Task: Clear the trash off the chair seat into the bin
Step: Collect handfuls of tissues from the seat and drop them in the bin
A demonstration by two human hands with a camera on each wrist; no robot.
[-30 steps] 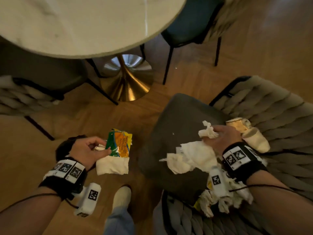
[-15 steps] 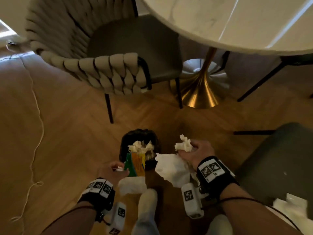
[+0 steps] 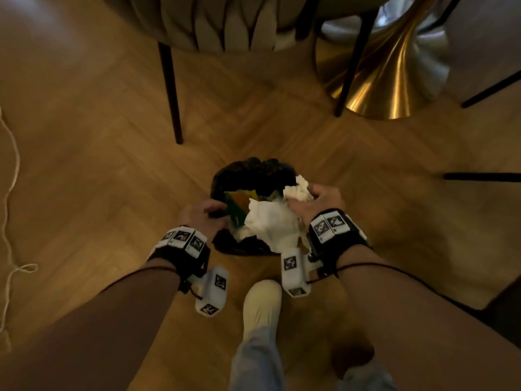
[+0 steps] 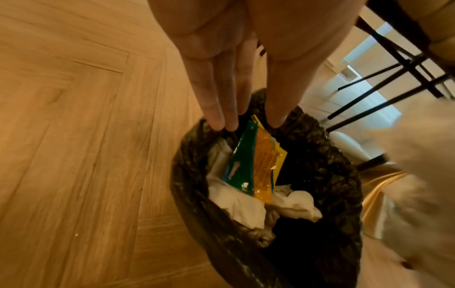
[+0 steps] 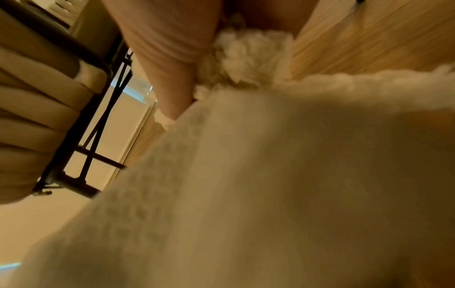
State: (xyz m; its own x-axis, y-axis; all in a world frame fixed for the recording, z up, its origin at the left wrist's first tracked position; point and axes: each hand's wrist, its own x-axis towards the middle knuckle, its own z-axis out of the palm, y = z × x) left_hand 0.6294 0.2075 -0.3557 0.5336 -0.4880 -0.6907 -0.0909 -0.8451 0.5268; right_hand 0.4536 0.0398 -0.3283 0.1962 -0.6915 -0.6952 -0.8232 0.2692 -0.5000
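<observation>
A small bin with a black liner (image 3: 253, 167) stands on the wood floor and holds crumpled white tissues (image 4: 295, 204). A green and orange wrapper (image 4: 258, 161) stands on end in the bin (image 4: 332, 155), just under my left hand (image 4: 248, 122). That hand's fingers (image 4: 216, 109) are straight and hold nothing. In the head view my left hand (image 3: 205, 213) is at the bin's left rim, beside the wrapper (image 3: 239, 204). My right hand (image 3: 321, 201) hovers over the right rim and grips a big wad of white tissues (image 3: 270, 221). The tissue wad (image 5: 246, 58) fills the right wrist view.
A woven chair on black legs (image 3: 172, 88) stands beyond the bin, and a gold table base (image 3: 394, 80) is at the far right. A white cord (image 3: 11, 170) lies on the floor at left. My foot (image 3: 262, 306) is just behind the bin.
Both hands have come in over the bin. My left hand has opened and let the wrapper and its tissue drop in. My right hand still grips the tissue wad.
</observation>
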